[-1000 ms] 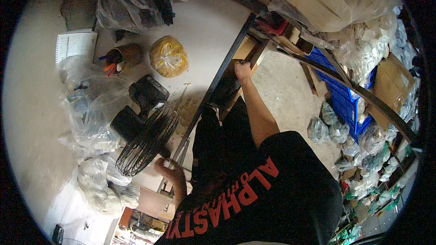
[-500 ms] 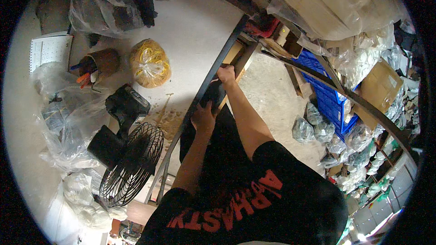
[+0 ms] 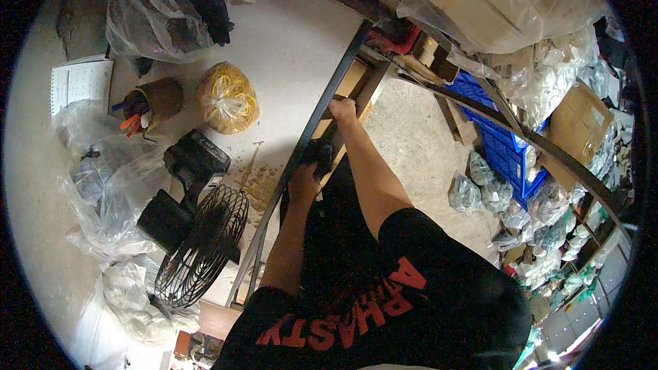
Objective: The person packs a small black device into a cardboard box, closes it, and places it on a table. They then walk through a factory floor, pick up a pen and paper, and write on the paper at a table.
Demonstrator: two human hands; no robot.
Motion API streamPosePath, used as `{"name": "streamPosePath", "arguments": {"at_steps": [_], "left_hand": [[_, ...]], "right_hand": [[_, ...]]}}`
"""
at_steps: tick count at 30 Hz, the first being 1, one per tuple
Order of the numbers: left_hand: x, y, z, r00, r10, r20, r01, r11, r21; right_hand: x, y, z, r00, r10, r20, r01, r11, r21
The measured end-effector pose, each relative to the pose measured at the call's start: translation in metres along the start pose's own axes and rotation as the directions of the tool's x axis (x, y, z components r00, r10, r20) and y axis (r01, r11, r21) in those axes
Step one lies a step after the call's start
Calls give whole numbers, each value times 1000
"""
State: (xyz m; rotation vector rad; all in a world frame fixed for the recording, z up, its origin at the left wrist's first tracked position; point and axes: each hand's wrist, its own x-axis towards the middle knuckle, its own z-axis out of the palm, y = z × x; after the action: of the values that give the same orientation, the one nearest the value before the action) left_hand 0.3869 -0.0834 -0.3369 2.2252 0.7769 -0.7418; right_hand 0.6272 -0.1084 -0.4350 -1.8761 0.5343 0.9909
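Note:
Below the edge of the white table [image 3: 301, 20], a narrow wooden drawer or tray [image 3: 373, 85] stands out, with brown board inside. A dark, soft-looking bundle [image 3: 322, 154] lies in it, dim and hard to make out. My left hand [image 3: 303, 181] is closed on the near end of this dark bundle, fingers partly in shadow. Farther up, my right hand [image 3: 343, 109] is in a fist over the drawer beside the table edge. What it holds, if anything, is hidden.
On the table are a black fan [image 3: 199, 247], a bag of yellow rubber bands [image 3: 227, 99], a brown pot of tools [image 3: 161, 96], a calendar [image 3: 81, 85] and clear plastic bags [image 3: 113, 185]. To the right are blue crates [image 3: 490, 140], bagged goods [image 3: 466, 192] and a curved dark bar [image 3: 548, 147].
The dark bundle between my hands looks more crumpled and lower in the drawer. More brown board shows beside my right hand. My left hand has shifted slightly nearer to me.

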Motion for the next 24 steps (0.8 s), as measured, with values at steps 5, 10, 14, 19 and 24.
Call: {"name": "streamPosePath", "arguments": {"at_steps": [5, 10, 14, 19, 24], "left_hand": [[-46, 11, -18, 969, -162, -186, 160, 987, -24], [-80, -7, -19, 947, -102, -304, 100, 995, -24], [-82, -11, -19, 924, -78, -374, 39, 993, -111], [-77, -4, -21, 910, 3, -416, -62, 990, -127], [-80, -3, -12, 961, -86, -262, 32, 978, -205]], "right_hand": [[-26, -35, 9, 967, 174, -185, -186, 981, -48], [-6, 25, 33, 979, 163, -121, -102, 910, 401], [-19, 28, 19, 973, 134, 186, -210, 845, 491], [-45, 7, 1, 962, 8, 271, -146, 858, 492], [-13, 48, -4, 926, -61, 373, -192, 774, 604]]}}
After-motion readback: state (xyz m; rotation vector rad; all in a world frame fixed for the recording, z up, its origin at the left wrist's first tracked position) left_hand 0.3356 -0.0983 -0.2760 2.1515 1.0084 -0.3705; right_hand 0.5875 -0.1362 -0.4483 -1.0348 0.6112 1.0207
